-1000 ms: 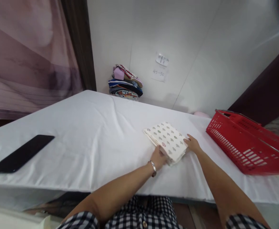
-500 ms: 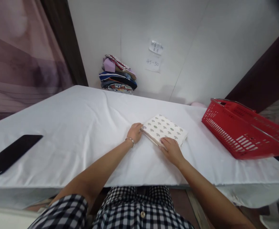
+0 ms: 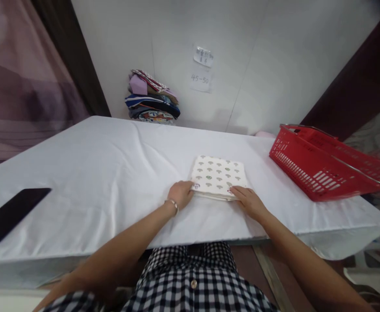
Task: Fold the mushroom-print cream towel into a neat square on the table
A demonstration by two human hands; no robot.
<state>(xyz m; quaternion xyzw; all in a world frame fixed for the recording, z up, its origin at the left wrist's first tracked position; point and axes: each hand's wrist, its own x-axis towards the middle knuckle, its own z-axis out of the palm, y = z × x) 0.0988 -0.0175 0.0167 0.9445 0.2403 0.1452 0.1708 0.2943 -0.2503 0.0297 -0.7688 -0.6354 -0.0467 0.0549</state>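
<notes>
White-sheeted table against a pale wall; two paper notes taped above. Sheet slightly rumpled, otherwise flat.

Folded cloth: cream, small printed motifs, squared into a neat pad of several layers. Lies flat on the sheet, right of centre and toward the near edge. Judged light, soft, limp; the layers would likely slide or fan apart if lifted by one corner. Best hold appears to be both near corners, or palms slid under the near edge.

Left hand: at the near-left corner of the cloth, fingers curled loosely, touching the edge. Whether it pinches the fabric cannot be told. Bracelet on the wrist.

Right hand: at the near-right corner, fingers extended and mostly flat, tips resting on the cloth. No closed grasp visible.

Surroundings: red basket to the right, apart from the cloth, overhanging toward the table's right end. Black phone far left near the front edge. Stack of folded clothes at the back by the wall.

Open sheet left of and behind the cloth. Front edge close under the wrists.
</notes>
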